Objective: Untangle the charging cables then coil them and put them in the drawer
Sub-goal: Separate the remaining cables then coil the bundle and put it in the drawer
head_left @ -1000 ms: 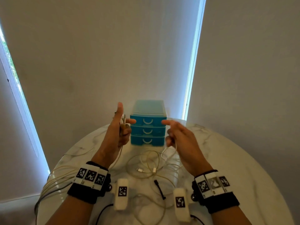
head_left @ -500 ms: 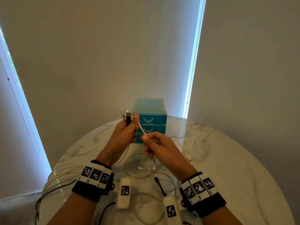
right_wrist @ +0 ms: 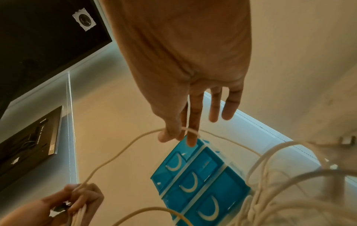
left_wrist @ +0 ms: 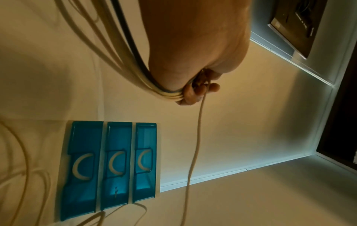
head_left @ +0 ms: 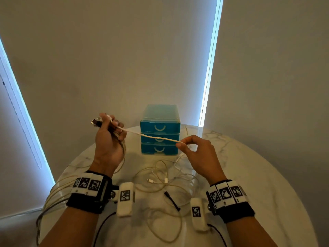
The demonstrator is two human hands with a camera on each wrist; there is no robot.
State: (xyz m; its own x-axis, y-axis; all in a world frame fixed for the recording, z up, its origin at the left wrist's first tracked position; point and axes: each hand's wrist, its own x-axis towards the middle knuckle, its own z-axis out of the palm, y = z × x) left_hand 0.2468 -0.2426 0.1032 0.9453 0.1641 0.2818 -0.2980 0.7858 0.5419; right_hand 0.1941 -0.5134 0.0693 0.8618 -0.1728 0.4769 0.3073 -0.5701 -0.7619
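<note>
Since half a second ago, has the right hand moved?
Yes. The right hand went rightward, from in front of the blue drawer unit to its right edge.

My hands have drawn apart since half a second ago, when they nearly met in front of the blue drawers. My left hand (head_left: 109, 139) has swung out to its own side and lifted, its fingers (head_left: 116, 123) curled round a bundle of cables (left_wrist: 123, 50), the dark plug (head_left: 95, 122) now poking out past the knuckles. My right hand (head_left: 199, 154) has slid away along the white cable (head_left: 151, 136), which now runs taut from the left fingers to the right thumb and forefinger (a second ago neither hand held this stretch).
</note>
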